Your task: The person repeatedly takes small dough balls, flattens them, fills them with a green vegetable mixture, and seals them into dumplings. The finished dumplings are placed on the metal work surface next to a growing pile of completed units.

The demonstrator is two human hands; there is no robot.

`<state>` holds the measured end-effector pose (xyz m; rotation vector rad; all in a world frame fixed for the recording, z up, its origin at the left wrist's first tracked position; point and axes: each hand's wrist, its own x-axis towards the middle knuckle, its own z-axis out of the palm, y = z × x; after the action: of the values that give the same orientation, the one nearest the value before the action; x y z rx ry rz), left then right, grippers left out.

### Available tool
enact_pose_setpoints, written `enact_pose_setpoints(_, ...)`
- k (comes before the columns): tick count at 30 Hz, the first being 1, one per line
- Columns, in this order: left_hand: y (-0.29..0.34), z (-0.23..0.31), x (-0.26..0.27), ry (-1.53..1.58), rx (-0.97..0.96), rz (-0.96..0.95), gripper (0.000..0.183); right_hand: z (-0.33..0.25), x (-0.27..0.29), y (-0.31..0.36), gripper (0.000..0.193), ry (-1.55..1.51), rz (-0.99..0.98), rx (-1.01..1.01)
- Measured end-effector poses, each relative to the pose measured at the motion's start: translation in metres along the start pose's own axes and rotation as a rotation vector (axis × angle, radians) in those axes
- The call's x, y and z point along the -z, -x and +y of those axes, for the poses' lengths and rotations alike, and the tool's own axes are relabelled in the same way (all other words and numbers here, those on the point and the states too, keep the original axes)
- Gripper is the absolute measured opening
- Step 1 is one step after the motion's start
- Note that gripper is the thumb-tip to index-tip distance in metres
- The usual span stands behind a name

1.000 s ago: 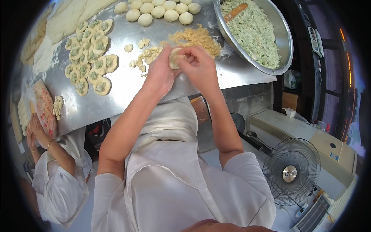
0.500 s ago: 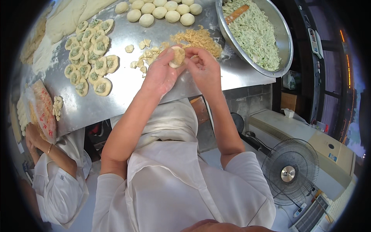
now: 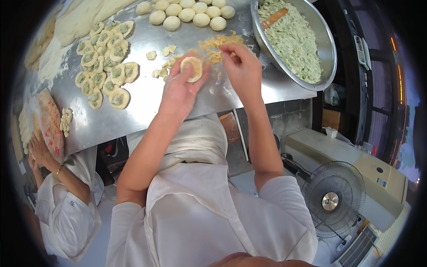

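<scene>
My left hand (image 3: 180,89) holds a round, pale dough wrapper (image 3: 195,73), its thumb lying over the face and fingers behind. The wrapper is cupped, with a yellowish middle. To the right, my right hand (image 3: 243,73) is apart from it, fingers curled together at a pile of tan crumbly filling (image 3: 218,42). What the fingertips pinch, if anything, is too small to make out. Small dough bits (image 3: 161,72) lie beside my left hand, some hidden behind it.
Dough rounds topped with green filling (image 3: 108,66) cluster on the metal table (image 3: 147,104) at left. Plain dough balls (image 3: 187,14) sit at the back. A steel bowl (image 3: 332,66) of shredded green filling stands right. A co-worker's hands (image 3: 42,153) touch a plastic bag (image 3: 51,120).
My hands have come apart. The left has moved slightly left with the wrapper, turning its face up; the right has moved right and away from me to the crumbly pile.
</scene>
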<state>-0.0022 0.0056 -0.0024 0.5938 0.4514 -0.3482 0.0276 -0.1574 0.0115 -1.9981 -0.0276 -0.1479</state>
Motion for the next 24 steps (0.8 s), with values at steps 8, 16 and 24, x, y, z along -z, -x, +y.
enact_pose_setpoints(8,-0.001,0.013,0.003,-0.105,-0.023,-0.017,0.036,0.039,-0.043,-0.063,0.018,0.689,-0.147,0.351)
enact_pose_setpoints(16,-0.026,0.016,0.01,-0.091,-0.033,-0.077,0.038,0.024,-0.016,-0.063,0.02,0.379,-0.21,0.12)
enact_pose_setpoints(24,-0.032,0.005,-0.005,-0.014,0.049,-0.112,0.039,0.007,-0.026,-0.006,0.013,-0.236,-0.048,-0.053)
